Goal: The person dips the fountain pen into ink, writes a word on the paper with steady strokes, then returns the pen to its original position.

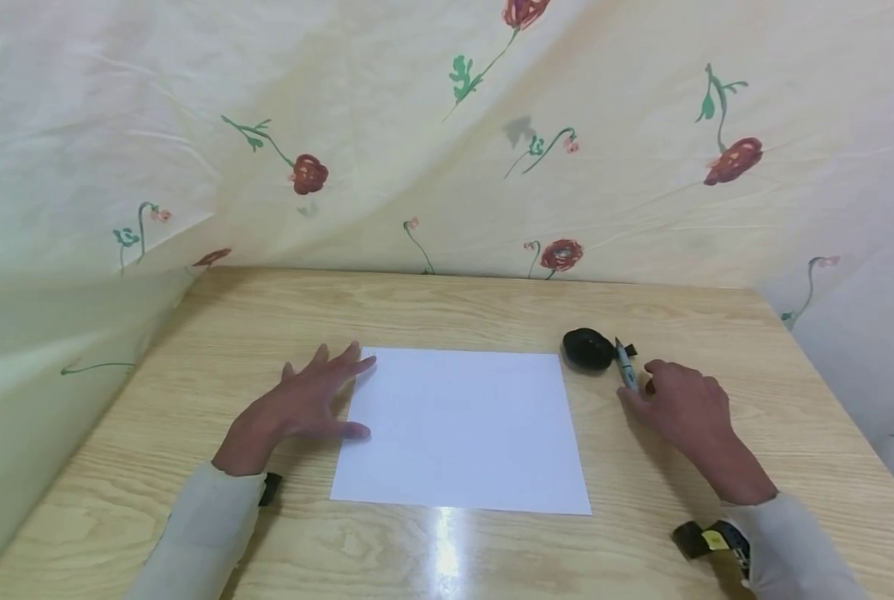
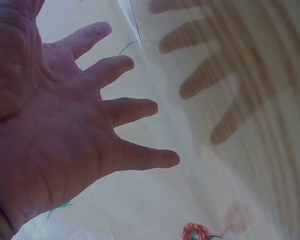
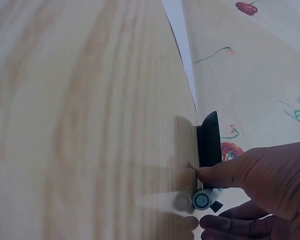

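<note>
1. On the wood-grain tabletop (image 1: 387,310), a sheet of white paper (image 1: 461,429) is lying flat between the two hands, its longer sides running left to right.
2. Over the paper's left edge, the left hand (image 1: 304,407) is hovering with its fingers spread wide, holding nothing; thumb and forefinger are reaching above the sheet. Its palm is showing in the left wrist view.
3. Right of the paper, a grey-blue marker pen (image 1: 626,368) is lying at a slant, its dark tip pointing away from the person.
4. Around the pen's near end, the right hand (image 1: 686,410) is curving loosely, partly open; a gap is showing between barrel and fingers. The thumb is lying against the barrel or just beside it; which, I cannot tell.
5. Beside the pen's tip, a black rounded object (image 1: 587,350) is sitting near the paper's far right corner, a short black stub (image 1: 631,351) showing past the pen.
6. Behind the table, a cream floral cloth (image 1: 387,108) is hanging.
7. Along both forearms, pale sleeves (image 1: 199,529) are reaching towards the wrists.
</note>
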Motion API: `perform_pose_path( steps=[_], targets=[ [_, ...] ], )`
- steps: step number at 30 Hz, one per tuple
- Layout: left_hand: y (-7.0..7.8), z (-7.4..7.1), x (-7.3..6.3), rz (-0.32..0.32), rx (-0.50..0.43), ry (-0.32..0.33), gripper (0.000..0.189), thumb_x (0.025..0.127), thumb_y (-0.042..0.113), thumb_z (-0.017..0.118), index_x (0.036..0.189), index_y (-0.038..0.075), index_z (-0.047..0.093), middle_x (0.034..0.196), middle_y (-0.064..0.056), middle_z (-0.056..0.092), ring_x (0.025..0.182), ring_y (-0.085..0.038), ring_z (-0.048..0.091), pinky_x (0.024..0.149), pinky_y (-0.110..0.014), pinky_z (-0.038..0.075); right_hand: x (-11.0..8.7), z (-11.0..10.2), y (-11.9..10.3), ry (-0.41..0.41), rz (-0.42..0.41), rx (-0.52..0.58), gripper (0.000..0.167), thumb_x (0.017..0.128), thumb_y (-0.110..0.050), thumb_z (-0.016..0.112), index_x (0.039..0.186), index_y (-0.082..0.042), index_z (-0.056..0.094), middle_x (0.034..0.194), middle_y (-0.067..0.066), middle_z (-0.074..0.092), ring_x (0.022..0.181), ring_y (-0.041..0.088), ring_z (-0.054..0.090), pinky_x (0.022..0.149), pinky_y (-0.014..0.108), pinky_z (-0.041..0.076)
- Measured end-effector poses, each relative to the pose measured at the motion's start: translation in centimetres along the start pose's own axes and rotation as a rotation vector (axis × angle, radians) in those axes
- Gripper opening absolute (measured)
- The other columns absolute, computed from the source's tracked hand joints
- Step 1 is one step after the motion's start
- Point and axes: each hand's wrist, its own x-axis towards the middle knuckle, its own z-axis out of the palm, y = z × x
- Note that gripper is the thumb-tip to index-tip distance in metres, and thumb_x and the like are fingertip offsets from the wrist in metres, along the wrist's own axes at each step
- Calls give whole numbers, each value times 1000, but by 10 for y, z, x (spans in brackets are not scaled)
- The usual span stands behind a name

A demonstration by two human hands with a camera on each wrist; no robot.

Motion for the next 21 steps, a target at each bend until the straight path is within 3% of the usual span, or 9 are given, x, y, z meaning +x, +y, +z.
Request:
perform_pose_path(
  steps=[9,21],
  targets=[
    [-1,1,1,-13,82,-44,91,81,43,80,155,12,37,164,-13,18,148,-48,12,102,-81,7,0,2,-4,-30,13,66,41,88,-21,69,110,12,61,76,11,72,53,16,51,42,32,39],
    [0,1,0,-11,72,-40,90,82,42,80,155,12,37,165,-13,18,148,-47,11,102,-81,7,-1,0,-5,19,17,86,41,88,-18,69,112,14,61,82,17,72,55,18,56,41,33,40]
  ],
)
